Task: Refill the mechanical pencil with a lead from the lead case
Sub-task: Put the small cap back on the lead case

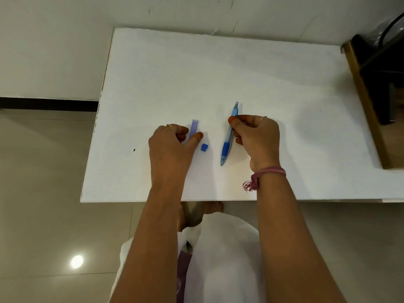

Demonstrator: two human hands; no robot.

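A translucent purple lead case [194,127] lies on the white table [218,68], and my left hand [170,145] pinches its near end between thumb and fingers. Its small blue cap [204,147] sits loose on the table just right of my left thumb. A blue mechanical pencil [227,141] points its tip toward me, and my right hand [255,136] grips its upper barrel between thumb and fingers. The pencil's far end sticks out beyond my fingers.
A dark wooden-framed piece of furniture [376,95] stands against the table's right side. The table's left edge [96,127] drops to a tiled floor. A small dark speck [134,150] lies on the table left of my left hand.
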